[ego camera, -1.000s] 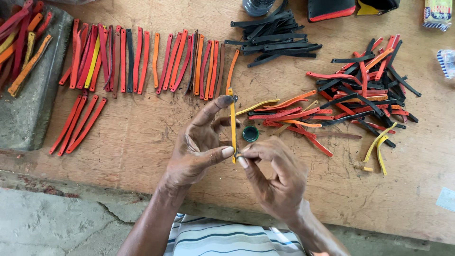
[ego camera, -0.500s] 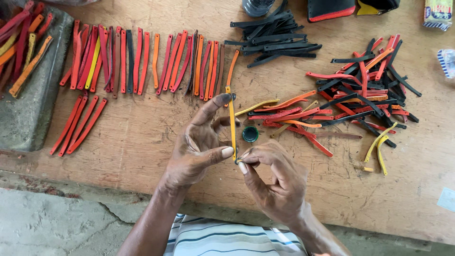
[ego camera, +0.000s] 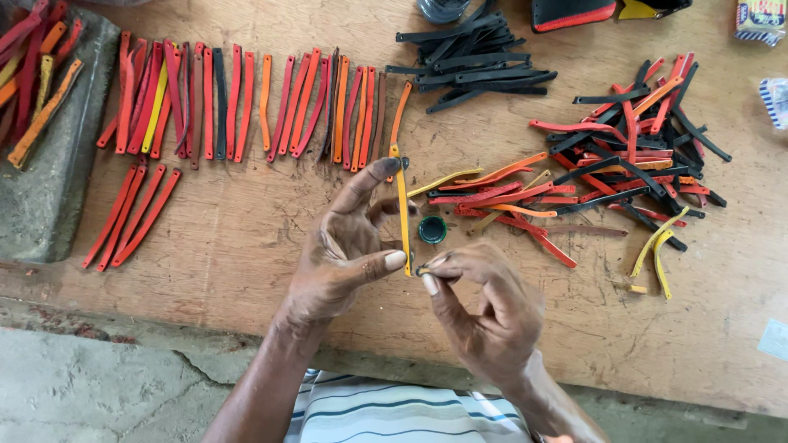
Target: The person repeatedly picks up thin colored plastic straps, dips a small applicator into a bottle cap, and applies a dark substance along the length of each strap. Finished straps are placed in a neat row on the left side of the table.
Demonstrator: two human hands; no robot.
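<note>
Near the table's front edge, the left hand pinches a yellow strip upright between forefinger and thumb. The right hand closes its grip on the strip's lower end, perhaps on a small fitting. Fixing that end looks underway; the next move needs steady fingertips. A green cap lies just behind.

Yellow strip pinched between the hands. Small round cap beside it — dark green. Row of strips laid side by side: red and orange mostly, one yellow, a few dark brown. Pile of black strips further back. Loose heap — red, orange, black, some yellow. Worktop pale brown wood. Grey stone block at the edge. Striped cloth, white with dark and teal lines.
</note>
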